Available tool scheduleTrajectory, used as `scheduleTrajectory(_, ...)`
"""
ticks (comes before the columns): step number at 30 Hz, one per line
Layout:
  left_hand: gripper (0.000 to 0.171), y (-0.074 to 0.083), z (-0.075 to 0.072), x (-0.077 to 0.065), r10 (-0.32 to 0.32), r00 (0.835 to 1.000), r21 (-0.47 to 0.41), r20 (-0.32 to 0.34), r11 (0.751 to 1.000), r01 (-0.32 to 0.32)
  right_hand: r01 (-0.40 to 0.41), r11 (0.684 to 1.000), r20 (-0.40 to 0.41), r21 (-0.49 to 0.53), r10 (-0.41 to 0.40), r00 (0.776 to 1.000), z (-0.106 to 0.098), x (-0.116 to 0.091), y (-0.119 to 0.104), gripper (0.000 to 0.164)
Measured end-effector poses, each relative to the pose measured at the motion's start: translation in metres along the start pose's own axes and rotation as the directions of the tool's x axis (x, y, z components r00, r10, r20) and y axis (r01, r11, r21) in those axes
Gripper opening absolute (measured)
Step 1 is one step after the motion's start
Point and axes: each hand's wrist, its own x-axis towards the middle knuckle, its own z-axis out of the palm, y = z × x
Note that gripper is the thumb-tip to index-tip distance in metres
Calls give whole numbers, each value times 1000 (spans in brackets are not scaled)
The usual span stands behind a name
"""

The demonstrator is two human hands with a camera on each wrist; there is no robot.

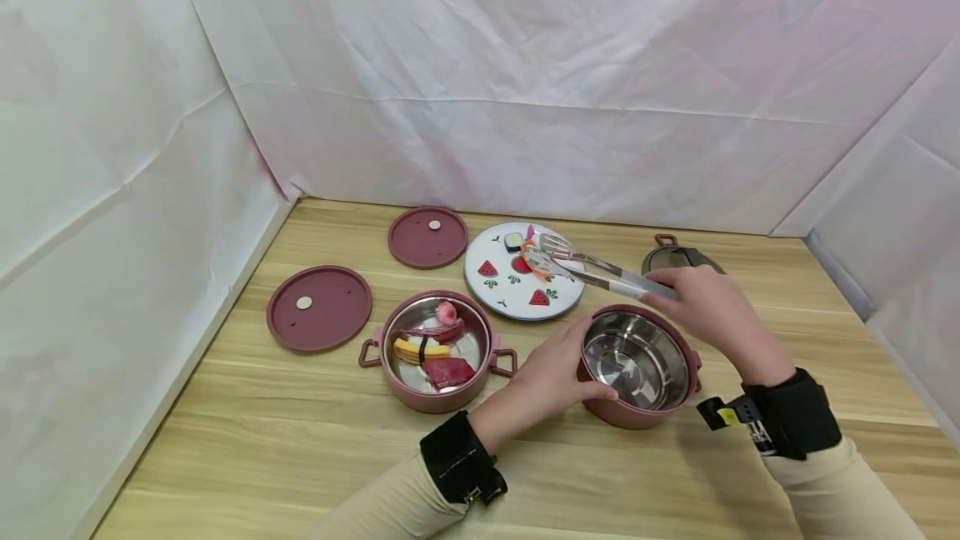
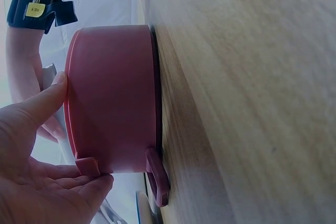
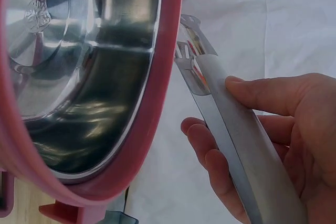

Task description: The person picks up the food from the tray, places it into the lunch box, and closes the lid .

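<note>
My left hand (image 1: 551, 369) holds the left side of a dark-pink steel-lined pot (image 1: 630, 417). In the left wrist view the thumb lies at the rim and the fingers are by the side lug. My right hand (image 1: 701, 307) grips metal tongs (image 1: 637, 283) by the handles. Their heads reach over a white plate (image 1: 504, 300) printed with watermelons, right at an orange toy food piece (image 1: 526, 257). A small sushi roll piece (image 1: 513, 242) lies beside it. Inside, the held pot shows only its shiny bottom.
A second pot (image 1: 435, 403) at left holds several toy foods, including a yellow piece with a black band (image 1: 416, 352) and a red piece (image 1: 448, 372). Two maroon lids (image 1: 318, 319) lie left and behind. A dark round item with a handle (image 1: 660, 259) sits behind my right hand.
</note>
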Motion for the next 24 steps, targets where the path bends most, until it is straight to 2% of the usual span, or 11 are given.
scheduleTrajectory(24,99,0,-1,1,-6,1000,26,10,1000,6,40,998,-13,-46,-41,999,5,9,-2,43)
